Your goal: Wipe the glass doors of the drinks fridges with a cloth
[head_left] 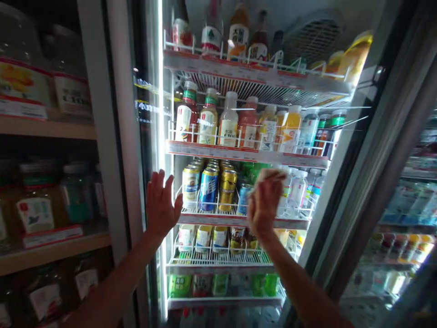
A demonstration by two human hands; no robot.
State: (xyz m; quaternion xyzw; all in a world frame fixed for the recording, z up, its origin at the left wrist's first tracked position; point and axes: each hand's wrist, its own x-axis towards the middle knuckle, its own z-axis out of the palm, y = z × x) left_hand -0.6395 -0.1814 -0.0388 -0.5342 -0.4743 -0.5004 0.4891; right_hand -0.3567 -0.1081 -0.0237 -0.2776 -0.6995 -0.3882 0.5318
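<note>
My left hand [161, 204] is raised, its fingers stretched out, by the lit left edge of a glass-fronted drinks fridge [247, 220]. It looks laid flat against the glass, with nothing in it. My right hand [262, 205] is closed around a pale, crumpled cloth [273, 174], in front of the shelf of cans; motion blurs both. Behind the glass, a white can [190, 186], a blue can [208, 189] and a gold can [227, 187] front their rows. Part of that shelf is hidden behind my right hand and the cloth.
Juice bottles [228, 120] line the shelf above the cans, with more bottles [239, 36] on top. A wooden shelf [54, 250] holding bottles stands to the left. On the right is a thick metal frame [372, 155], with another stocked fridge [409, 205] beyond it.
</note>
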